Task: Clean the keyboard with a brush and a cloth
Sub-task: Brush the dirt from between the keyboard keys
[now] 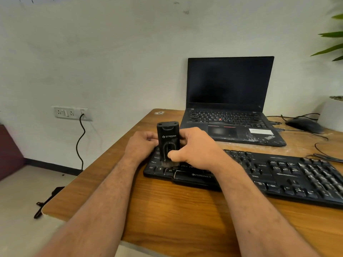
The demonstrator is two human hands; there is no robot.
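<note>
Brush (168, 138) upright, bristles on keyboard (289, 175).

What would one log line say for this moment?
right hand grips brush | bristles on keyboard left end | left hand steadies keyboard | cloth unseen

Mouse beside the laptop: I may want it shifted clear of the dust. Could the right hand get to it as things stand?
Probably yes, but not at once: the right hand grips the brush on the keyboard. The mouse lies far right, with only bare desk and cables between.

Grainy wooden table (185, 210), matt black plastic keyboard (278, 175), glossy plastic brush (168, 140)
</note>
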